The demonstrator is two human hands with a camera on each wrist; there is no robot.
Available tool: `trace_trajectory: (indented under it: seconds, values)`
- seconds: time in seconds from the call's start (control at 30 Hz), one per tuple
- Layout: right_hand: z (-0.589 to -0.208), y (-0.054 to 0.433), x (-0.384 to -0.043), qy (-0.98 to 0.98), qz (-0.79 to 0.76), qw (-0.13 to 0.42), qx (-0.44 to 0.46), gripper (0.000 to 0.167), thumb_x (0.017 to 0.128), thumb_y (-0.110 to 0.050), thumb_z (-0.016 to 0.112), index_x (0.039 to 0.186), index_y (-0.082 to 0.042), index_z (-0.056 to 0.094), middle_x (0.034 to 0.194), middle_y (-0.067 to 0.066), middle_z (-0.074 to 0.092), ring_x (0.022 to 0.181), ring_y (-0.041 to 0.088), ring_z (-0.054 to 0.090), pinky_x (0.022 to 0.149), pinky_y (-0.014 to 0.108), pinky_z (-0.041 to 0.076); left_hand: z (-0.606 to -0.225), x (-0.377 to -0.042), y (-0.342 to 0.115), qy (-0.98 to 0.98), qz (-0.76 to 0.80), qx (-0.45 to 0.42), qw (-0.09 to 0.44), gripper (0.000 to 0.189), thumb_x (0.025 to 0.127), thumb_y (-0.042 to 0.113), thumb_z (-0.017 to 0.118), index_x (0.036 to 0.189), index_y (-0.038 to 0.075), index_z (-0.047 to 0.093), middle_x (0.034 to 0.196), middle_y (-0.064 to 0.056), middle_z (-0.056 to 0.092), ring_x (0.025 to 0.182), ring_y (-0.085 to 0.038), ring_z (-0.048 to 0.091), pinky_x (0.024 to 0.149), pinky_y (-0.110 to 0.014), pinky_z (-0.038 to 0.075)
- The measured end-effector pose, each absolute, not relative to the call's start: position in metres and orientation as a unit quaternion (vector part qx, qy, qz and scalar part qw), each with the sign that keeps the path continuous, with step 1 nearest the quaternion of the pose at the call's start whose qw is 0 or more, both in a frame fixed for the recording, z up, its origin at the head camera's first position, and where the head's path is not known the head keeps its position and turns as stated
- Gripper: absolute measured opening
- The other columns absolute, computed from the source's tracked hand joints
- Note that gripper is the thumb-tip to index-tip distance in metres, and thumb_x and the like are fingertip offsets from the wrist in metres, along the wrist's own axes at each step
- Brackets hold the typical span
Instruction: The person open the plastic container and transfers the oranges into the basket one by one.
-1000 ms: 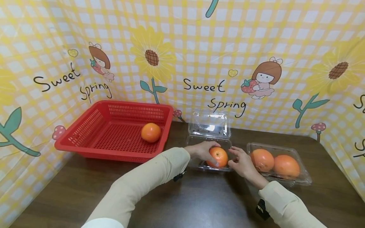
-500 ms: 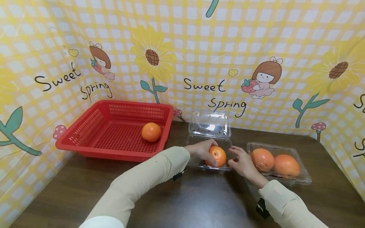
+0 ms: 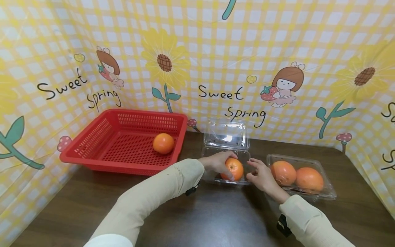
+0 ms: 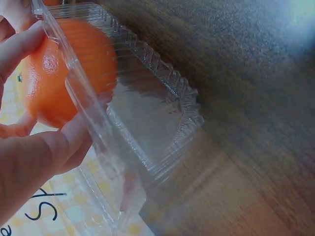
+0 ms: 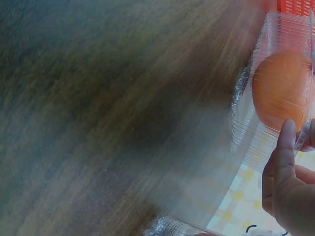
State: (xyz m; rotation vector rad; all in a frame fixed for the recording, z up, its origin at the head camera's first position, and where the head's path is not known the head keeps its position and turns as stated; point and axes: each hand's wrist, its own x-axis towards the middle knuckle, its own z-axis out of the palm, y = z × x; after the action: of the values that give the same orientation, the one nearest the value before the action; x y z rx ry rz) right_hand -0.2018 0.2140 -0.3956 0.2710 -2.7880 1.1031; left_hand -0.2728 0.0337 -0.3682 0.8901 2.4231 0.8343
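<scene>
Orange on the move inside the open box: over the last second it has edged towards nine o'clock, while the box itself looks unmoved. That brings it closer to mid-box and widens the gap on the three o'clock side, so this reads as fine positioning, with the lid up at twelve. Here's the left hand, its forearm slanting in from eight, thumb and fingers wrapped around the fruit. The right hand sits at three, aimed towards ten, curled at the box's end and seemingly gripping it. Out at ten, another orange lies in the basket; at three, two more fill the second box on the worktop.
</scene>
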Motion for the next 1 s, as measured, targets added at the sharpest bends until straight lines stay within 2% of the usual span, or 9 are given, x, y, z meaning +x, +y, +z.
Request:
trace_trajectory:
  seconds: [0.13,0.3,0.57,1.0]
  values:
    - [-0.396,0.213,-0.202,-0.924,0.366,0.066,0.092,0.046,0.070,0.002,0.059,0.113,0.014,0.052,0.125,0.026,0.042,0.076,0.024,0.061,0.058,0.027,0.048,-0.361,-0.270,0.031,0.873,0.306,0.318,0.207,0.069,0.059,0.018,0.081,0.119,0.011,0.047,0.108,-0.003,0.051,0.096,-0.015,0.048,0.083,-0.026,0.039]
    - [-0.397,0.214,-0.202,-0.923,0.366,0.072,0.095,0.045,0.069,0.004,0.058,0.112,0.014,0.052,0.124,0.026,0.043,0.075,0.023,0.062,0.057,0.024,0.046,-0.358,-0.271,0.028,0.869,0.316,0.329,0.191,0.069,0.061,0.016,0.080,0.121,0.008,0.046,0.110,-0.004,0.051,0.095,-0.014,0.048,0.081,-0.023,0.039]
    - [-0.397,0.214,-0.202,-0.925,0.361,0.071,0.099,0.045,0.070,0.003,0.058,0.113,0.015,0.051,0.124,0.028,0.042,0.077,0.026,0.061,0.060,0.030,0.049,-0.348,-0.271,0.025,0.863,0.326,0.338,0.187,0.068,0.064,0.016,0.078,0.123,0.008,0.045,0.110,-0.005,0.050,0.092,-0.014,0.050,0.076,-0.023,0.042]
    - [-0.396,0.215,-0.201,-0.925,0.355,0.085,0.106,0.043,0.070,0.004,0.058,0.111,0.014,0.053,0.121,0.027,0.045,0.075,0.024,0.061,0.064,0.033,0.049,-0.324,-0.271,0.015,0.860,0.320,0.360,0.166,0.068,0.069,0.022,0.075,0.127,0.010,0.042,0.113,-0.003,0.050,0.096,-0.013,0.050,0.078,-0.024,0.041]
